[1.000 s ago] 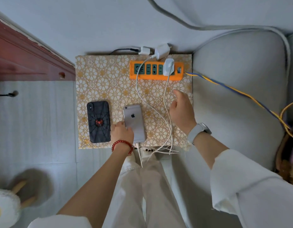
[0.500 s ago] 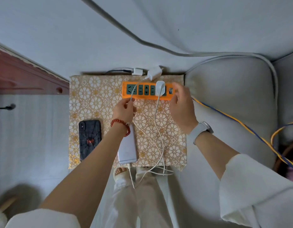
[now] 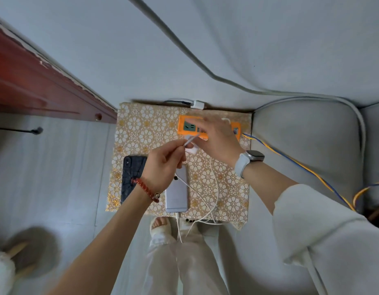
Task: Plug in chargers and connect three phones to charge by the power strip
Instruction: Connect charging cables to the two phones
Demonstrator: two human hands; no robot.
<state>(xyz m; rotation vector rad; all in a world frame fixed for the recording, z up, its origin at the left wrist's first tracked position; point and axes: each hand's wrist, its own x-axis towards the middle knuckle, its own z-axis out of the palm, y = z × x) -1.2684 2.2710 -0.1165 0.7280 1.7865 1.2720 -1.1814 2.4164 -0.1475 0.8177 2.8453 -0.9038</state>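
Left hand pinching my white cable above table; right hand gripping white charger beside orange power strip.

left hand: fingers pinching, raised | right hand: fingers extended, palm down

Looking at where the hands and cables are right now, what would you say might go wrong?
1. The left hand pinches a white cable stretched over the silver phone; a tug might drag that phone.
2. The right hand covers the orange power strip, hiding its sockets.
3. Loose cable loops hang off the table edge near the feet.
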